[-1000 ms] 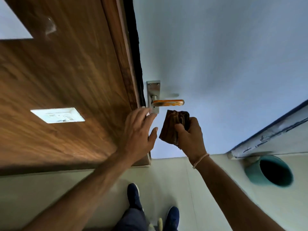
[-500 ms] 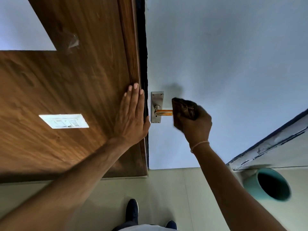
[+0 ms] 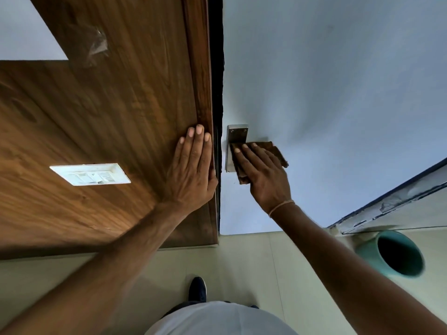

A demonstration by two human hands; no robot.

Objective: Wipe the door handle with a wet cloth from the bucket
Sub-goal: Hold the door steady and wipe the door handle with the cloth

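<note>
The door handle's steel plate [image 3: 235, 133] is fixed to the pale blue door [image 3: 326, 97], close to its left edge. A folded brown cloth [image 3: 278, 153] covers the lever and the lower part of the plate, so the lever is hidden. My right hand [image 3: 263, 175] lies flat on the cloth, fingers stretched out, and presses it against the handle. My left hand [image 3: 193, 172] rests flat, fingers together, on the wooden frame [image 3: 198, 68] just left of the door gap. The teal bucket [image 3: 396, 257] stands on the floor at the lower right.
A white switch plate [image 3: 90, 174] sits on the brown wood panel [image 3: 84, 122] to the left. A dark gap [image 3: 216, 68] runs between frame and door. Pale floor tiles [image 3: 254, 262] lie below, with my dark shoe [image 3: 197, 288]. A skirting strip [image 3: 399, 197] runs along the right wall.
My right hand has gone from gripping the cloth round the lever's outer end to lying flat on it over the lever and plate. The left hand stays on the frame.
</note>
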